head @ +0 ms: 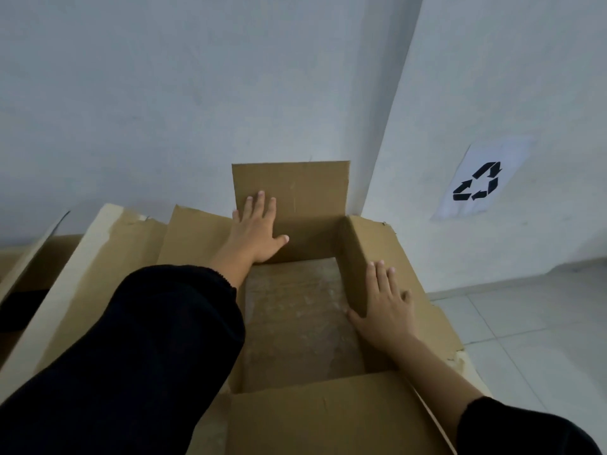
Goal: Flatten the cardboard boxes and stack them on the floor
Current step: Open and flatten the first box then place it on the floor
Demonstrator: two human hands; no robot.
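An open brown cardboard box (328, 418) stands in front of me, its flaps spread out and taped bottom visible inside. My left hand (258, 229) presses flat with straight fingers against the far flap (312, 188), which stands upright against the wall. My right hand (387, 307) lies flat over the top edge of the box's right wall, fingers on the right flap (377, 244), thumb toward the inside. Both arms wear black sleeves.
Another open cardboard box (39, 267) sits to the left, with a pale flap (85, 264) leaning between the two. White walls meet in a corner just behind. A sheet with a recycling symbol (478, 180) hangs on the right wall. Pale tiled floor (532, 336) lies to the right.
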